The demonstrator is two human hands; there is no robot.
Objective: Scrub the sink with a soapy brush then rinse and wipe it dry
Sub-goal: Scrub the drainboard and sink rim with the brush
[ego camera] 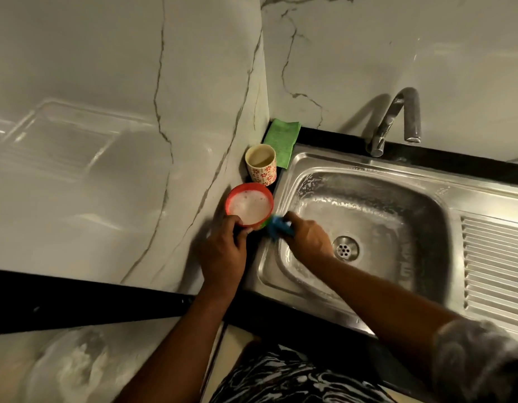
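One steel sink (368, 162) was set in the black counter (455, 161), its basin walls wet and streaked with foam; one round drain (345, 248) sat in the basin floor. One blue brush (276, 226), blurred, lay at the sink's left rim, just beside the bowl; the right hand (307, 237) was clamped round it, the forearm crossing the basin's near-left corner and hiding part of it. One red bowl (237, 187) full of white suds stood on the counter's left edge, against the marble wall (106, 141); the left hand (223, 248) gripped its near rim, thumb over the lip. The two hands were apart but near, bowl and brush between them. Farther back along that edge stood one patterned cup (262, 170); behind it, in the counter's back-left corner, lay one folded green cloth (281, 141). One chrome tap (394, 123) rose at the back edge; one ribbed drainboard (496, 263) ran off to the right.
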